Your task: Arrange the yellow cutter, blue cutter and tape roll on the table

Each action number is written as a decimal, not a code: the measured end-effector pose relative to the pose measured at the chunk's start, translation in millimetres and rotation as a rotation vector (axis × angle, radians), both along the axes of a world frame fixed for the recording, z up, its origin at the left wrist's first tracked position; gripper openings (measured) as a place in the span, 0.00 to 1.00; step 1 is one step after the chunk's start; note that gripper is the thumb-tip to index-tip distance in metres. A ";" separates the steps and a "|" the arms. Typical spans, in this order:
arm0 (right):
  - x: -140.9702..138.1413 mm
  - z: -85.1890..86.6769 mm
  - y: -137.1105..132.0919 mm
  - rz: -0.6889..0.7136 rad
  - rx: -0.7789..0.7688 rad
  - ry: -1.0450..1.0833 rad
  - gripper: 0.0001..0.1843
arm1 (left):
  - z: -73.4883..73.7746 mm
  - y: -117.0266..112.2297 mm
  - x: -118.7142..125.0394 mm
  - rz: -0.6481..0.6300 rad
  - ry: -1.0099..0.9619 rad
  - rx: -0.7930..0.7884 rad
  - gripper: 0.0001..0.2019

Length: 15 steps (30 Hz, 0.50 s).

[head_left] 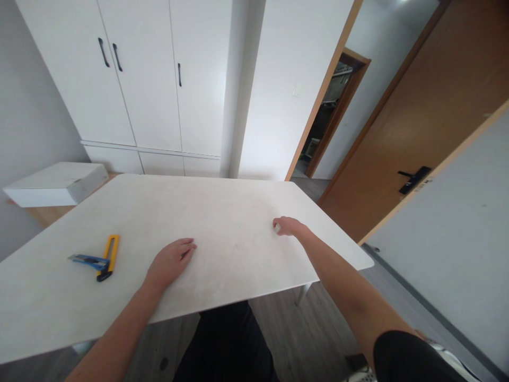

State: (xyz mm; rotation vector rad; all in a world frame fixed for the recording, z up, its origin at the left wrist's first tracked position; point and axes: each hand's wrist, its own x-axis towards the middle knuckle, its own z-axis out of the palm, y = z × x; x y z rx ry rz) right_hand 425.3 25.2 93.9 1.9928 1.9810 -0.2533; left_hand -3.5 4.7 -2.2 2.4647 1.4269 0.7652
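Observation:
My left hand (pixel 170 262) rests on the white table (pixel 222 212), palm down and loosely bent, with nothing visible in it. Farther right, my right hand (pixel 288 225) is closed around a small whitish piece (pixel 277 228), held just at or above the tabletop. Most of that piece is hidden by the fingers, so its kind is unclear. To the left of my left hand lie two utility knives: a blue one (pixel 89 260) with its blade showing, crossing over a yellow one (pixel 112 252) with a black end.
A white box (pixel 59 183) stands on a wooden surface beyond the table's left corner. White cupboards (pixel 139 79) line the far wall. On the right is a brown door (pixel 413 101) with a black handle (pixel 414 179). The table's near edge runs just before my legs (pixel 228 345).

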 end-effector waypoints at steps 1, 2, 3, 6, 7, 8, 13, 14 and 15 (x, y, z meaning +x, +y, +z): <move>-0.9 -0.4 0.0 0.006 -0.009 0.008 0.25 | -0.1 0.0 -0.2 -0.002 -0.001 0.002 0.20; -1.2 0.1 -0.4 0.008 -0.017 0.014 0.25 | -0.2 0.0 -0.3 -0.003 -0.003 0.004 0.20; -1.1 1.1 -1.0 0.006 -0.022 0.019 0.26 | -0.3 0.0 -0.3 -0.005 -0.006 0.006 0.20; 0.2 6.8 -4.6 -0.009 -0.040 0.030 0.28 | -0.4 0.6 0.2 -0.002 -0.022 0.007 0.19; -0.1 9.1 -6.2 -0.019 -0.046 0.034 0.30 | -0.3 0.7 0.6 0.000 -0.027 0.006 0.19; -1.3 11.2 -7.9 -0.035 -0.049 0.032 0.33 | 0.2 0.4 1.1 0.003 -0.030 0.005 0.19; -38.4 18.7 -7.9 -0.063 0.093 -0.064 0.34 | 9.2 -7.0 6.1 0.009 -0.028 0.009 0.17; -55.0 19.4 -5.3 -0.017 0.166 -0.058 0.29 | 11.8 -8.6 7.3 0.008 -0.032 0.008 0.16; -75.2 19.9 -2.4 0.049 0.238 -0.026 0.24 | 14.0 -9.7 8.4 0.007 -0.040 0.009 0.16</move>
